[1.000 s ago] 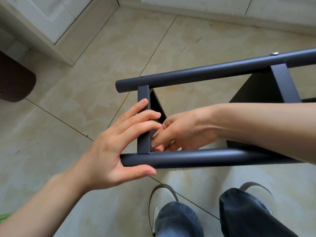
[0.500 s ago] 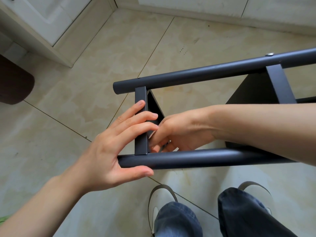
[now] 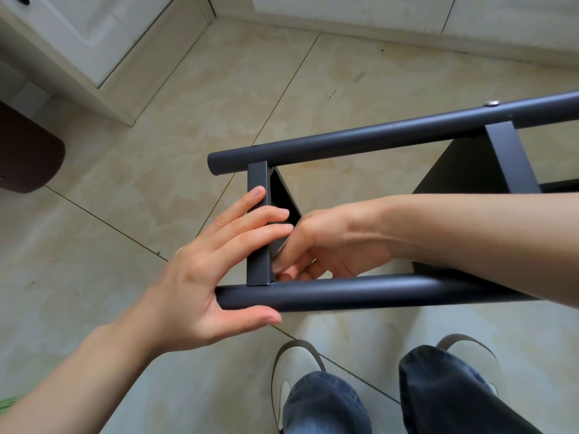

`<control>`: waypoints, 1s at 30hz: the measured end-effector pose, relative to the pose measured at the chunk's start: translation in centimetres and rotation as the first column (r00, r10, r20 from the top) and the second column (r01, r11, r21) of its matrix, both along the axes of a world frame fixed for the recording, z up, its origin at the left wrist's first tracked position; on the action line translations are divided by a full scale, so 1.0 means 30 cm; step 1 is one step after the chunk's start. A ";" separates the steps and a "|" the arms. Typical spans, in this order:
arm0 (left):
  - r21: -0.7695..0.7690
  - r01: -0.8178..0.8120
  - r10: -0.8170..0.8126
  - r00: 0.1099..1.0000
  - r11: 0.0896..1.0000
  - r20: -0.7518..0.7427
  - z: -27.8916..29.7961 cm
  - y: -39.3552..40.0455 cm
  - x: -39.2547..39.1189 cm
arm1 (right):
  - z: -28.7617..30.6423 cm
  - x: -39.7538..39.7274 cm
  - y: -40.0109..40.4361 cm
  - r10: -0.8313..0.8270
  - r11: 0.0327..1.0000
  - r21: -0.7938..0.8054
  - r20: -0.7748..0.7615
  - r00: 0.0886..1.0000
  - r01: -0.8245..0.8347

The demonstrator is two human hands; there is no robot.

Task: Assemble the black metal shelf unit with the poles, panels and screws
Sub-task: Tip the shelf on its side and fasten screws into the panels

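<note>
The black shelf unit lies on its side on the tiled floor. Its far pole (image 3: 360, 142) and near pole (image 3: 391, 292) run left to right, and a panel edge (image 3: 257, 183) bridges their left ends. A second panel (image 3: 510, 158) sits further right, under a silver screw head (image 3: 491, 103). My left hand (image 3: 200, 277) lays straight fingers across the left panel edge, with the thumb under the near pole. My right hand (image 3: 332, 245) reaches between the poles. Its curled fingertips pinch at the panel's inner corner by the near pole, and what they pinch is hidden.
A white cabinet (image 3: 78, 42) stands at the far left, with a dark brown object (image 3: 25, 151) beside it. A pale baseboard (image 3: 376, 29) runs along the back. My slippered feet (image 3: 294, 364) and jeans are just below the near pole.
Both hands stay at the same joint. My right fingertips have shifted slightly at the panel's inner corner, and the frame sits a little higher in view.
</note>
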State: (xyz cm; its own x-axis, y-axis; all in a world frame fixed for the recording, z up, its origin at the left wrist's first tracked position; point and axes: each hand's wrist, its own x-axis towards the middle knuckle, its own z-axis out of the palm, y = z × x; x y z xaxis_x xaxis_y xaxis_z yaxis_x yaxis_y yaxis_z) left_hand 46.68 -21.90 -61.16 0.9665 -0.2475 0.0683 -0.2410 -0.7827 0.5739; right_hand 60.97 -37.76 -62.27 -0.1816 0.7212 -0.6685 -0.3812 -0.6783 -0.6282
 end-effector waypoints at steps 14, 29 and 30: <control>-0.005 -0.008 0.008 1.000 1.000 0.004 -0.002 -0.003 -0.002 | -0.014 -0.026 0.010 -0.006 1.000 0.016 0.024 1.000 0.005; 0.007 -0.008 0.008 1.000 1.000 0.015 -0.005 -0.002 -0.004 | -0.001 -0.008 0.002 0.009 1.000 0.006 -0.017 1.000 -0.009; 0.008 -0.009 0.009 1.000 1.000 0.015 -0.006 -0.002 -0.005 | -0.001 -0.005 0.001 -0.002 1.000 0.009 -0.034 0.999 0.003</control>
